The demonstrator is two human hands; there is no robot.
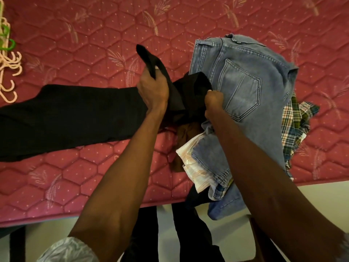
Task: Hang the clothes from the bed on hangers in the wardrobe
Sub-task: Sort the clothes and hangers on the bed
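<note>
Here the fingers [151, 72] of the left hand [153, 87] curl tightly round a fold of the black garment [66, 114], pinching a raised loop of the soft, matte cloth above the bed [94, 44]. Just beside it, the right hand [213, 101] is balled into a fist on another bunch of the same dark fabric, where it meets the jeans [243, 87]. The two hands are close together, near the middle of the bed.

From the left hand the black garment stretches flat and long toward the bed's left edge, limp and unwrinkled. The jeans are faded blue denim with stitched seams and a back pocket, lying on top of a heap near the bed's near edge; part of the denim spills over that edge. Under them lie a brown cloth [186, 133], a folded white striped piece [196, 165] and a plaid shirt [296, 125] that pokes out toward the right edge.

The bed's cover is a red quilt stitched in hexagons with pale leaf motifs. Its far half is bare, as is the near-left stretch. A cluster of thin pale and green plastic hangers [9, 63], hooks curved, lies at the far-left edge, well apart from the clothes.
</note>
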